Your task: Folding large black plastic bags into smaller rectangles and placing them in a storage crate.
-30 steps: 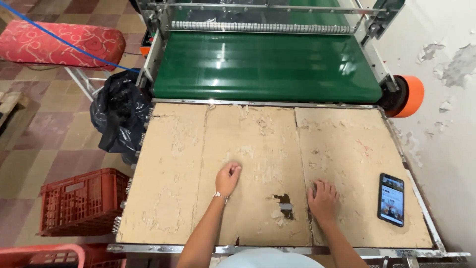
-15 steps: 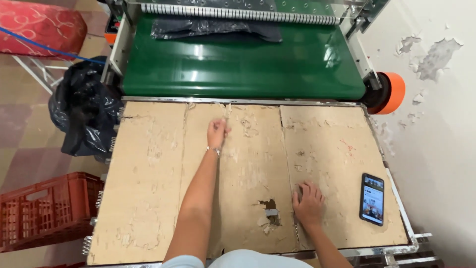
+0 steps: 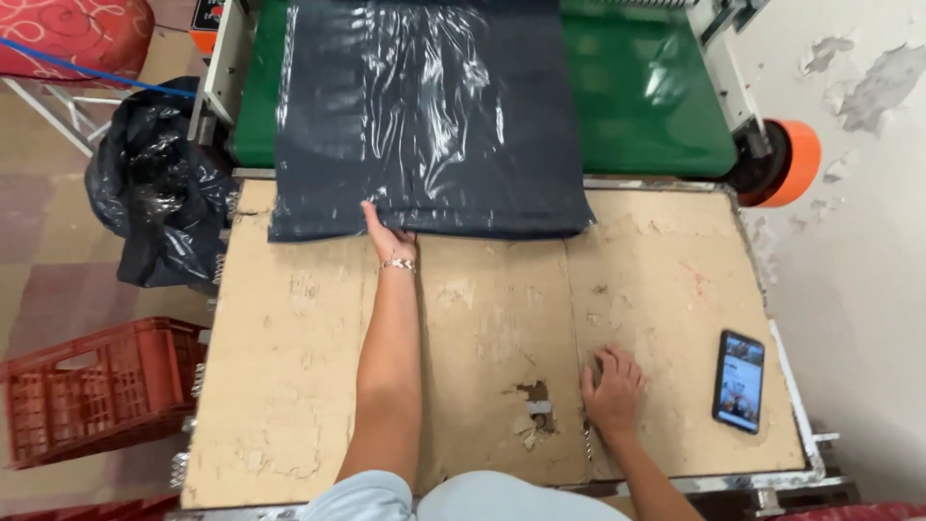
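A large dark plastic-wrapped sheet (image 3: 424, 116) lies on the green conveyor belt (image 3: 656, 106), its near edge overhanging the worn cardboard-covered table (image 3: 289, 386). My left hand (image 3: 386, 232) is stretched forward, its fingers on the sheet's near edge and partly tucked under it. My right hand (image 3: 612, 386) rests flat on the cardboard near the front, fingers slightly apart, holding nothing. A torn hole in the cardboard (image 3: 535, 400) lies just left of the right hand.
A smartphone (image 3: 740, 379) with a lit screen lies at the table's right side. A black rubbish bag (image 3: 154, 183) hangs left of the table, above a red plastic crate (image 3: 96, 386). An orange roller end (image 3: 796, 159) sticks out by the white wall.
The dark sheet has come down the belt from the far end to the table's edge. My left hand reached forward to meet it. The right hand stayed put.
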